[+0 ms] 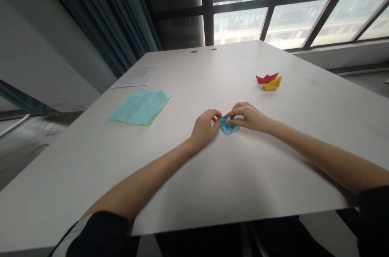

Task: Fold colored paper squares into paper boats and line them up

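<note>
A small piece of folded blue paper [228,129] rests on the white table between my two hands. My left hand [206,127] pinches its left corner, thumb and forefinger closed on the edge. From the right, my right hand [246,116] reaches over the paper, its fingers bent and pressed on the top and right side. Part of the paper is hidden under those right fingers. Its lower point shows, facing me.
A red paper boat [266,79] and a yellow paper boat [273,84] stand touching at the right rear. Creased light-blue paper sheets [141,107] lie at left, before a printed sheet [138,76]. The white table [194,192] ends close to my body.
</note>
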Demonstrator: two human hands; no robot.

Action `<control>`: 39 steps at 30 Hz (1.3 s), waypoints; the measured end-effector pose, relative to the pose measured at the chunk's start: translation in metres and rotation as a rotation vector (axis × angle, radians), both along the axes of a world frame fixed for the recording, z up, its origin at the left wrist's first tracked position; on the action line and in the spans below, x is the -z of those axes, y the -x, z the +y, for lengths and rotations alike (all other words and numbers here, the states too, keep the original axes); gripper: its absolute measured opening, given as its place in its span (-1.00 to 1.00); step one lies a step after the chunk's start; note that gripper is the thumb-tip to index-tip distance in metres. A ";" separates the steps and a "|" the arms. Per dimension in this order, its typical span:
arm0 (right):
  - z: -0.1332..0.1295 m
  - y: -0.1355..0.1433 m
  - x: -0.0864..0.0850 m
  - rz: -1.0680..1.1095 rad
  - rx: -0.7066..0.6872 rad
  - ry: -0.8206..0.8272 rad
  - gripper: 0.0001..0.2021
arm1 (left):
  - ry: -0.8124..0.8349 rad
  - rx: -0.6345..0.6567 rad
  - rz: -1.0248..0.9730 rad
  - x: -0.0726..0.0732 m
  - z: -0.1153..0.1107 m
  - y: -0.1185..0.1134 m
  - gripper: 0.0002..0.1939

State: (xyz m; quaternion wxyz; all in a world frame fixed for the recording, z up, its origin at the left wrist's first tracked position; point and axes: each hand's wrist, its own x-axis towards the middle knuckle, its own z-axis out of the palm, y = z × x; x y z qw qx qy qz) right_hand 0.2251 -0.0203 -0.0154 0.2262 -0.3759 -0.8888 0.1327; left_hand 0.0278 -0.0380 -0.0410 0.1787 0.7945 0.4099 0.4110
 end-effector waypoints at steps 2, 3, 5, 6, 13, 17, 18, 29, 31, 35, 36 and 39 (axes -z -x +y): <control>0.000 0.001 0.000 -0.002 -0.006 0.000 -0.79 | -0.042 -0.015 0.081 0.000 0.000 0.001 -0.88; 0.000 0.001 0.000 0.001 -0.004 -0.001 -0.79 | -0.069 -0.031 0.124 -0.001 0.000 0.001 -0.87; -0.001 0.001 0.000 0.014 0.016 -0.004 -0.78 | -0.150 -0.070 0.228 -0.002 -0.001 0.002 -0.84; -0.001 0.001 0.001 0.025 0.030 -0.005 -0.77 | -0.202 -0.087 0.284 -0.004 -0.002 0.002 -0.83; -0.003 0.003 0.001 0.092 0.067 0.005 -0.78 | -0.389 -0.155 0.453 -0.007 -0.007 0.002 -0.86; -0.002 0.004 0.002 0.094 0.061 0.002 -0.81 | -0.366 -0.131 0.407 -0.004 -0.006 0.000 -0.85; -0.002 0.004 0.002 0.096 0.057 -0.005 -0.81 | -0.342 -0.122 0.388 -0.003 -0.006 0.000 -0.85; 0.001 0.002 0.007 0.072 0.008 -0.082 -0.80 | -0.129 -0.086 0.234 0.003 -0.002 -0.005 -0.86; 0.001 0.002 0.006 0.050 0.021 -0.081 -0.81 | -0.125 -0.078 0.242 0.002 -0.003 -0.004 -0.86; 0.001 0.001 0.000 0.062 0.080 -0.082 -0.85 | -0.115 -0.070 0.136 -0.002 -0.004 -0.003 -0.80; 0.001 0.001 -0.002 0.107 0.115 -0.077 -0.85 | -0.099 -0.074 0.055 -0.003 -0.003 -0.002 -0.72; 0.002 0.000 -0.008 0.335 0.263 -0.017 -0.83 | 0.081 -0.079 -0.256 -0.003 0.002 -0.002 -0.59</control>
